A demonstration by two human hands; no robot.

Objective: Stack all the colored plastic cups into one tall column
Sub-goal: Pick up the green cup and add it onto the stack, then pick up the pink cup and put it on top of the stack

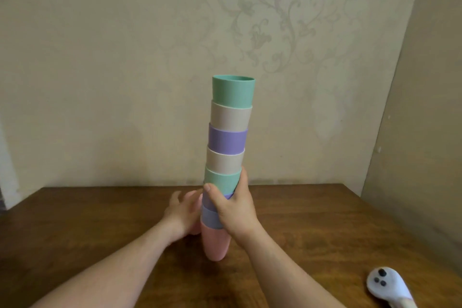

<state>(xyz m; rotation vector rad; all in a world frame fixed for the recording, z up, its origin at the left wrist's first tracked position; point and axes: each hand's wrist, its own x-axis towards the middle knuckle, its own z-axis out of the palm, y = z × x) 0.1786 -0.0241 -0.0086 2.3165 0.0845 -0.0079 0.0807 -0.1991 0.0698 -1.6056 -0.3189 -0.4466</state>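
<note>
A tall column of nested cups leans slightly; from the top it goes green point(233, 90), beige, purple, beige, green, purple, with a pink cup point(215, 245) at the bottom near the wooden table point(87, 227). My right hand point(232, 210) is wrapped around the column's lower purple cups. A second, separate pink cup point(198, 226) stands just left of the column, mostly hidden. My left hand point(181, 212), blurred, is curled against that pink cup's left side. I cannot tell whether the column's base touches the table.
A white handheld device with dark buttons point(382, 282) lies at the table's near right corner. A patterned wall stands right behind the table's far edge, and a side wall closes the right.
</note>
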